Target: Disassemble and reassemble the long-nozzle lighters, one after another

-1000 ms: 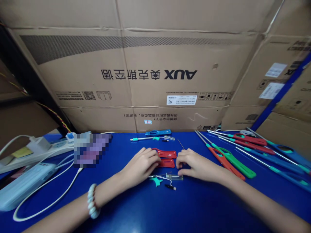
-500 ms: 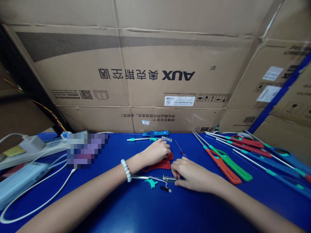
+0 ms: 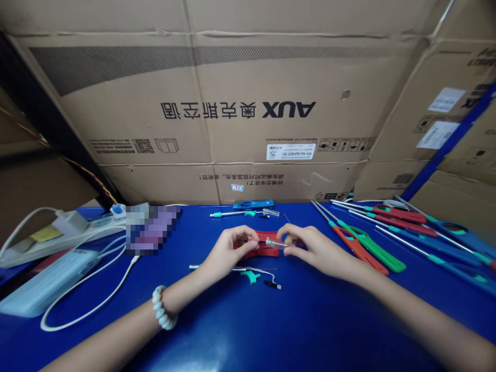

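Note:
My left hand and my right hand meet over the middle of the blue table. Together they pinch a small clear plastic tube held just above the table, one hand at each end. Under the hands lie two red handle shells. Just in front of my left hand rests a thin metal rod with a white wire, a teal trigger piece and a small black tip. A white bead bracelet circles my left wrist.
Several long lighters with red, green and blue handles lie at the right. A blue handle shell and another rod lie at the back. A power strip, a white power bank and cables sit at left. Cardboard boxes wall the back.
My right hand lifted the clear tube off the table and brought it up over the red shells. My left hand drew back from the far shells and took the tube's other end.

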Demonstrator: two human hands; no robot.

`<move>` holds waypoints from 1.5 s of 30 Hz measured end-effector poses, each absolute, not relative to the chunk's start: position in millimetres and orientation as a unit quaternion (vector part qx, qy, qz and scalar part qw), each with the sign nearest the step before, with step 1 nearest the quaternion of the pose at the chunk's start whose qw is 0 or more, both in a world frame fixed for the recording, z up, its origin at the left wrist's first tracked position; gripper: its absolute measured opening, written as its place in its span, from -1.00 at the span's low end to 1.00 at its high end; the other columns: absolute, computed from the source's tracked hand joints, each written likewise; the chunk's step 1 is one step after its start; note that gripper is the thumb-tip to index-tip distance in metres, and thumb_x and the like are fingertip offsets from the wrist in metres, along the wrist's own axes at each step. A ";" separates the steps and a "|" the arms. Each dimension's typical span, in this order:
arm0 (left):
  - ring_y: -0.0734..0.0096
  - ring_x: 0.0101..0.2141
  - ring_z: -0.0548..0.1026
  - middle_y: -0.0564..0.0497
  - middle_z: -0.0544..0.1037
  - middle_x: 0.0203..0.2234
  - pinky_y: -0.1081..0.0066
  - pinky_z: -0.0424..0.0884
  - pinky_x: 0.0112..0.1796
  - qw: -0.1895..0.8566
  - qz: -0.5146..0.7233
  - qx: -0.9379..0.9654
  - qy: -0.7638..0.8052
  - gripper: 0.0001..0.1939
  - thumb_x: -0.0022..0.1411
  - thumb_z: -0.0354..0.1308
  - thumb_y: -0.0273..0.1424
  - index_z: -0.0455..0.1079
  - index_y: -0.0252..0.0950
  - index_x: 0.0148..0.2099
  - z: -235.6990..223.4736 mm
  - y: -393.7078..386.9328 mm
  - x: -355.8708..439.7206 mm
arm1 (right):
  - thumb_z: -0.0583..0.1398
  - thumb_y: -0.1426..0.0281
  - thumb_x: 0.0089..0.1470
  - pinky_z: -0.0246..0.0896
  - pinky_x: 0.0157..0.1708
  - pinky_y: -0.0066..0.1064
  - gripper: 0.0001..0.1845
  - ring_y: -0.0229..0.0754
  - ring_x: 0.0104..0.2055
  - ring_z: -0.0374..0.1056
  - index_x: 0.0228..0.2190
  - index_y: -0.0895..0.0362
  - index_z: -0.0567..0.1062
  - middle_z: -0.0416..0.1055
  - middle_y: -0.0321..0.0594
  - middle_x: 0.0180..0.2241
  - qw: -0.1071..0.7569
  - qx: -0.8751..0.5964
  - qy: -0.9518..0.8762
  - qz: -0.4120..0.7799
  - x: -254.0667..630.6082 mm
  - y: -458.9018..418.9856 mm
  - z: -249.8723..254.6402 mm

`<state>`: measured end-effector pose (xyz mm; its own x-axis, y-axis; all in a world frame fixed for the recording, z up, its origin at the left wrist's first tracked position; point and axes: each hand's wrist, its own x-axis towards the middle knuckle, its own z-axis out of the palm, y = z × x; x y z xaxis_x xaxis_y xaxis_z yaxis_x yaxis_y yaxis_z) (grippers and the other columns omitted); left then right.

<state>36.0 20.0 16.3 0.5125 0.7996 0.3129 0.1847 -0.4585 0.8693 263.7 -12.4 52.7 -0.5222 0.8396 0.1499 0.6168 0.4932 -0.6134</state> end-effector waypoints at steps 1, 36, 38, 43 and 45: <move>0.44 -0.44 0.43 0.00 0.48 -0.46 0.48 0.34 -0.40 0.426 0.385 0.752 0.325 -0.78 0.24 0.11 -0.27 0.35 -0.36 -0.30 13.0 17.0 34.3 | 0.11 0.47 0.17 0.15 -0.32 -0.43 -0.88 -0.22 -0.35 0.34 -0.22 0.08 0.36 0.43 -0.32 -0.39 0.243 -0.428 -0.831 0.260 259.9 -13.8 49.7; 0.45 -0.45 0.38 0.04 0.47 -0.50 0.48 0.25 -0.39 0.439 0.398 0.720 0.361 -0.86 0.18 0.18 -0.40 0.38 -0.34 -0.41 -2.5 -14.4 49.1 | 0.00 0.42 0.25 0.00 -0.46 -0.45 -0.86 -0.26 -0.51 0.16 -0.36 0.10 0.31 0.27 -0.33 -0.54 0.392 -0.362 -0.831 0.156 229.6 -30.4 -21.1; 0.43 -0.42 0.38 0.05 0.46 -0.48 0.48 0.25 -0.37 0.405 0.386 0.747 0.359 -0.85 0.21 0.14 -0.41 0.34 -0.33 -0.41 -1.7 -15.1 48.4 | 0.01 0.42 0.25 0.01 -0.47 -0.45 -0.84 -0.26 -0.51 0.15 -0.39 0.10 0.30 0.25 -0.34 -0.54 0.393 -0.367 -0.829 0.154 230.0 -30.4 -22.7; 0.40 -0.38 0.32 0.07 0.42 -0.49 0.40 0.16 -0.28 0.244 0.327 0.846 0.343 -0.79 0.28 0.02 -0.46 0.27 -0.31 -0.44 2.5 -18.2 47.4 | 0.01 0.42 0.25 0.01 -0.47 -0.47 -0.84 -0.28 -0.52 0.14 -0.40 0.10 0.28 0.23 -0.35 -0.54 0.391 -0.360 -0.833 0.152 229.9 -30.4 -23.9; 0.41 -0.39 0.30 0.09 0.42 -0.48 0.39 0.13 -0.27 0.226 0.311 0.861 0.334 -0.77 0.32 -0.03 -0.46 0.26 -0.31 -0.43 3.4 -19.2 47.7 | 0.00 0.42 0.25 0.01 -0.46 -0.47 -0.84 -0.28 -0.51 0.14 -0.39 0.10 0.28 0.24 -0.34 -0.53 0.392 -0.357 -0.834 0.155 229.5 -30.5 -23.0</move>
<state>47.7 -19.2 3.4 0.5835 0.7152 0.3847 0.4346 -0.6752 0.5960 229.5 -30.5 -23.0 -0.4385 0.7163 0.5428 0.4740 0.6975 -0.5375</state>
